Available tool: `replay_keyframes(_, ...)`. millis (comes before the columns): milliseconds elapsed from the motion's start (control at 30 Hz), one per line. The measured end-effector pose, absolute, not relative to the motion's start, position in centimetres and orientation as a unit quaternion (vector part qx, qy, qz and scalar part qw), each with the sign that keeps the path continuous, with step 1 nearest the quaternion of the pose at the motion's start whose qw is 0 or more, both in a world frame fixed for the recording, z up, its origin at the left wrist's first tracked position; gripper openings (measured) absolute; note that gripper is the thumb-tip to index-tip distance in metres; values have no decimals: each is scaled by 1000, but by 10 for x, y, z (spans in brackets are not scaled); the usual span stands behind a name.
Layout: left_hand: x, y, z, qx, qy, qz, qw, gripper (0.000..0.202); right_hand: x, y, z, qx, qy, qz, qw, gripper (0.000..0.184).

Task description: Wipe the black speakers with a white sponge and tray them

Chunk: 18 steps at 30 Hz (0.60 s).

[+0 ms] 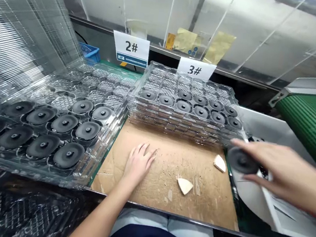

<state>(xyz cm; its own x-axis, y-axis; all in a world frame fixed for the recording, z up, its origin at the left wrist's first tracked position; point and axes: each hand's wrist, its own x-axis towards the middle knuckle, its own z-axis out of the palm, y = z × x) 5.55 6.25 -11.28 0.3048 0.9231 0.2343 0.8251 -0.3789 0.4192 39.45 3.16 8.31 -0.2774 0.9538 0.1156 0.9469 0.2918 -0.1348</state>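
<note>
My left hand (139, 163) rests flat on a worn cardboard sheet (165, 190), its fingers spread and holding nothing. Two cream-coloured wedge pieces (184, 186) lie on the cardboard to its right, and the other wedge (220, 163) sits nearer the far right corner. My right hand (282, 171) grips a round black speaker (242, 160) by its edge, just off the cardboard's right side. A stack of transparent trays (186, 103) holds rows of similar speakers at the far side. Another transparent tray (57, 120) full of speakers lies to the left.
Printed signs reading 2# (130, 48) and 3# (196, 70) stand behind the trays. A green conveyor belt (312, 124) runs at the right above a white surface (275, 205). Tall transparent tray stacks (20, 28) lean at the left, and a blue crate (91, 52) sits behind them.
</note>
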Motion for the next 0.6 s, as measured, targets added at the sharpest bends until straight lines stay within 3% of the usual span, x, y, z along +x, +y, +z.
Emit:
replay_keyframes(33,55,63,-113,799,545,225,118,35,380,22,66,-535,-840,83,39,68)
replay_keyframes(133,53,65,-113,791,539,247,147,38,356,-8,12,-526,-835,158,11,69)
replay_keyframes(300,42,40,-113,757,540,308,201,39,365,-47,-48,-659,-738,120,77,55)
replay_keyframes(600,12,-42,-110,766,542,286,195,29,337,-91,-105,-746,-629,-15,220,55)
